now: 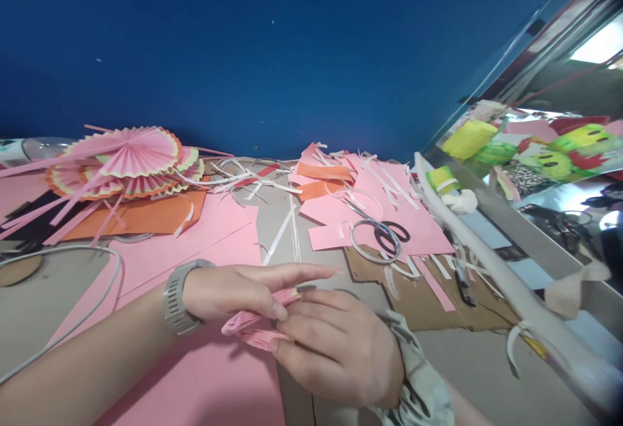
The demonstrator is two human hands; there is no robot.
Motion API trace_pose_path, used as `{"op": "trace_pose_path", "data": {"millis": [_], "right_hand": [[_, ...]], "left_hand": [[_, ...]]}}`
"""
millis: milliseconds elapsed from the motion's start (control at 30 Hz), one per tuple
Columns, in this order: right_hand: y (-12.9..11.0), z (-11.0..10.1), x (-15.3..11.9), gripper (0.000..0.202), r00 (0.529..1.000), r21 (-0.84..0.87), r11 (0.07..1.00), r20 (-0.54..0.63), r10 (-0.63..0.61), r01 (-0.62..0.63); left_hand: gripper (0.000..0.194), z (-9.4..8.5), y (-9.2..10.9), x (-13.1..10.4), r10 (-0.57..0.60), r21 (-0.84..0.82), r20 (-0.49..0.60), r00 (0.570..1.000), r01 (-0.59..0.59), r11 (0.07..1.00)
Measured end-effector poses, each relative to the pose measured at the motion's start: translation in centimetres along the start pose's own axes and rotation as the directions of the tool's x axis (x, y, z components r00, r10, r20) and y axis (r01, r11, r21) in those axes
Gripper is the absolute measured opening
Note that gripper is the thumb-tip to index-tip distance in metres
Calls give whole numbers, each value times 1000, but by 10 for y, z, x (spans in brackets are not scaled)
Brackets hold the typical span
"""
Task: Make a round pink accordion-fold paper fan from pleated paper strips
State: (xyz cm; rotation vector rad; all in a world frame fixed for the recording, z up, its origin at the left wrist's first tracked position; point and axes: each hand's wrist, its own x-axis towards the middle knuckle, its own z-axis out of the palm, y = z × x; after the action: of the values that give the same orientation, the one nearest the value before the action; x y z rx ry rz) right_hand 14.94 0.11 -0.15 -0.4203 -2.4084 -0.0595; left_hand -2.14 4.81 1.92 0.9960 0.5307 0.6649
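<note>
A folded pink paper strip [250, 328], bent double and pleated, is between my two hands above the table. My left hand [233, 293], with a grey watch [181, 297] on the wrist, pinches it from the upper side; its index finger stretches to the right. My right hand [341, 341], a pale green scrunchie [413, 371] round its wrist, holds the strip's right end with the fingers close together. Part of the paper is hidden behind the fingers. Beneath the hands lies a large pink paper sheet [214, 387].
Several pleated pink paper fans [141, 153] lie at the back left on orange paper [146, 215]. Scissors [389, 238] and a roll of tape [357, 241] rest on pink paper at right. Cardboard [428, 296] and a white rail [481, 276] lie beyond. A blue wall [272, 75] stands behind.
</note>
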Motion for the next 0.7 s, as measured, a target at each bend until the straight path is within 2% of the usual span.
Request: {"op": "trace_pose_path", "data": {"millis": [133,200,233,300,367,500,600,700], "right_hand": [[-2,4,0,14,999,22,999,21,39,-39],[-2,6,-1,16,999,24,999,14,41,-41],[-1,7,-2,16,1000,20,999,10,26,-26],[0,5,-4,14,1000,31,999,10,7,-7],[1,1,-6,13,999,78,996,-1,39,-39],[1,-7,-8,17,986,288,944,-11,169,-158],[-2,-11,-9,19,951,515,820,-28,309,-251],[-4,-13,-9,17,883,649,681,-29,469,-340]], "left_hand": [[37,-3,-4,-5,37,92,31,999,-40,995],[39,-5,-4,-7,7,163,111,994,-25,986],[41,-6,-2,-7,-37,204,180,983,-1,979],[50,-7,2,-7,-150,272,325,934,59,960],[62,-6,7,-7,-196,273,378,905,93,957],[68,6,8,-8,-135,143,262,956,100,985],[62,15,4,-10,-120,77,190,974,107,991],[56,19,0,-10,-111,35,120,987,108,994]]}}
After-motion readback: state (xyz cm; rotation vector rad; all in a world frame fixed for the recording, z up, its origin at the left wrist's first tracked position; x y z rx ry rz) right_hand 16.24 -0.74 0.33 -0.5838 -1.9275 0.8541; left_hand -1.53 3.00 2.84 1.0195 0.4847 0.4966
